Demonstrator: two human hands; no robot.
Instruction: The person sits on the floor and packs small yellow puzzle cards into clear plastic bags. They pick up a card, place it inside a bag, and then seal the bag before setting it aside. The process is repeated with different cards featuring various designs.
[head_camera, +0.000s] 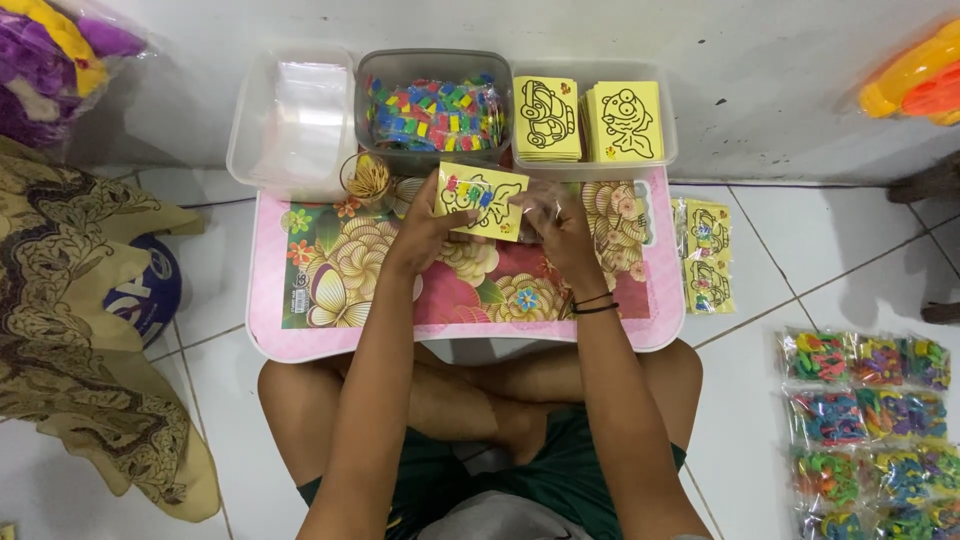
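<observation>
We see one yellow card (480, 200) with small coloured pieces on it, held above the far edge of the tabletop (460, 330). Its long axis runs left to right, tilted slightly down to the right. Our left hand (425, 228) has its grip closed on the card's left end; our right hand (555, 225) pinches a clear bag (537, 207) at the card's right end. Three tubs sit past the far edge: one of clear bags (295, 115), one of coloured pieces (433, 110), one with two card stacks (595, 120).

Pink floral lap table (300, 345): toothpick cup (367, 178) on it; three bins (240, 150) at far edge
</observation>
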